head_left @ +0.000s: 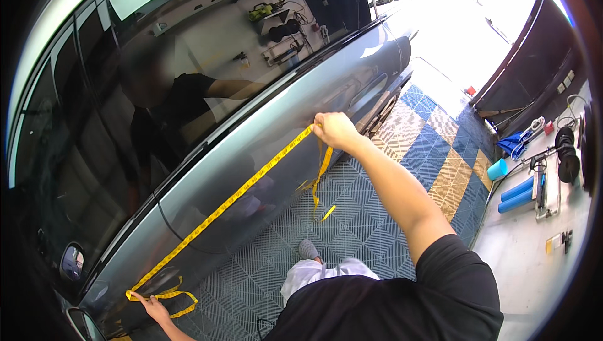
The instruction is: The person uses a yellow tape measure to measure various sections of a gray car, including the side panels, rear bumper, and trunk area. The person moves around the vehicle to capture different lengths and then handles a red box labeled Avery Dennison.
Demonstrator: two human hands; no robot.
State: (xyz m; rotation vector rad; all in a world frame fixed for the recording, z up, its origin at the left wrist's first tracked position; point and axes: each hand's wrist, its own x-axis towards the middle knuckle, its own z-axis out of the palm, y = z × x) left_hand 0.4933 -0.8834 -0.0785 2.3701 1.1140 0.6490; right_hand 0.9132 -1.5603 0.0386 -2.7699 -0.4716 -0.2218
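Observation:
A yellow measuring tape (229,202) runs taut along the grey-blue car door (232,159), slanting from low left up to the middle. My right hand (335,131) pinches it at the upper end, close to the door panel; the loose tail dangles below that hand in front of the floor. At the lower left my left hand (151,307) is closed on the other end, near the front of the door. A loop of slack tape hangs beside it. The fingertips of both hands are partly hidden.
Dark windows above the door reflect the room. A side mirror (73,260) juts out at the lower left. Patterned floor tiles (389,184) lie under my feet. Along the right wall are a light-blue cup (497,169), blue rolls (517,196) and hanging tools with cables.

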